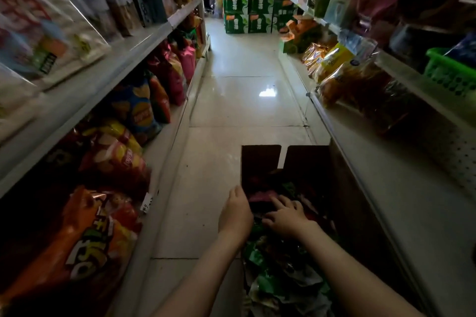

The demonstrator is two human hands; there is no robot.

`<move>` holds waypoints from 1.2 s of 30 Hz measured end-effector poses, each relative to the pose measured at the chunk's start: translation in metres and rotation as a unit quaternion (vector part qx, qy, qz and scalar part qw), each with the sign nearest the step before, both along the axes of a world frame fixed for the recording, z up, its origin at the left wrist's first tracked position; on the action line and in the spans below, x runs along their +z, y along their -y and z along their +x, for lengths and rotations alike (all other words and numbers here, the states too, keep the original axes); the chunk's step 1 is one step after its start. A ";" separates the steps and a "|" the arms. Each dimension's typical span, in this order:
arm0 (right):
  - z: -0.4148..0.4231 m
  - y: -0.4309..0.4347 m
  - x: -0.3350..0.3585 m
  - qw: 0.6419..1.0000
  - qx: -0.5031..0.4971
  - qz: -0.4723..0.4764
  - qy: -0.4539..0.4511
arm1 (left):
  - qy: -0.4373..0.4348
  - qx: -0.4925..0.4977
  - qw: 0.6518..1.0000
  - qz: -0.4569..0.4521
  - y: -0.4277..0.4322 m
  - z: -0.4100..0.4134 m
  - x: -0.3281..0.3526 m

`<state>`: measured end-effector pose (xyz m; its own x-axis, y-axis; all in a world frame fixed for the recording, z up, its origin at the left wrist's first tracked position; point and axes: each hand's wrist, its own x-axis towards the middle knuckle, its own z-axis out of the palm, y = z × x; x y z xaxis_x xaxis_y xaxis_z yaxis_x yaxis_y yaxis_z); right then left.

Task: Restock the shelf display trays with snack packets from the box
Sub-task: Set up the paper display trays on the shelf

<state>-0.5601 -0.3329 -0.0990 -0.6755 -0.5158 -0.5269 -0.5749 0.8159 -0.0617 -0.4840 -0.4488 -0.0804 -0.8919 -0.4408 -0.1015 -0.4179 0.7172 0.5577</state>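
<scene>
A pink snack packet (259,197) lay in the cardboard box (306,159) between the hands, just beside the right hand (286,217), spread and empty; the left hand (235,215) hid its fingers.

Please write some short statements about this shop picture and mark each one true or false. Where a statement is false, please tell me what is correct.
1. Both the left hand and the right hand are at the open box. True.
2. The box stands on a shelf on the left side. False: it stands on the floor, against the shelving on the right.
3. The right hand's fingers lie on the packets inside the box. True.
4. A green basket sits among the chip bags on the left. False: it sits on the right-hand shelf.
5. Green cartons are stacked at the far end of the aisle. True.
</scene>
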 end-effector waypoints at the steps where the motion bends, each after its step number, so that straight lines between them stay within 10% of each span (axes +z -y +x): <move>1: 0.002 0.001 -0.007 1.000 0.001 0.011 -0.004 | -0.012 0.002 1.000 0.014 0.002 0.001 -0.002; 9: -0.003 0.008 0.000 0.990 0.025 -0.023 -0.134 | -0.009 0.011 0.999 0.029 0.006 0.000 -0.011; 15: -0.007 -0.019 0.092 0.919 -0.113 -0.377 -0.005 | -0.017 -0.066 0.995 -0.076 0.010 0.006 -0.006; 22: 0.001 -0.070 0.190 0.853 -0.149 -0.483 0.131 | -0.145 -0.025 0.905 0.399 -0.013 0.003 0.055; 28: 0.014 -0.102 0.242 0.820 -0.149 -0.549 0.062 | -0.175 -0.063 0.847 0.499 -0.050 0.009 0.124; 36: 0.029 -0.143 0.305 0.871 -0.138 -0.471 -0.037 | -0.130 -0.152 0.837 0.510 -0.082 0.019 0.189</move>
<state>-0.5313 -0.1901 0.2058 -0.8562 -0.5085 0.0911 -0.3954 0.5316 -0.7491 -0.4654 -0.3668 0.1085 -0.9973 0.0077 -0.0726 -0.0730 -0.1350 0.9882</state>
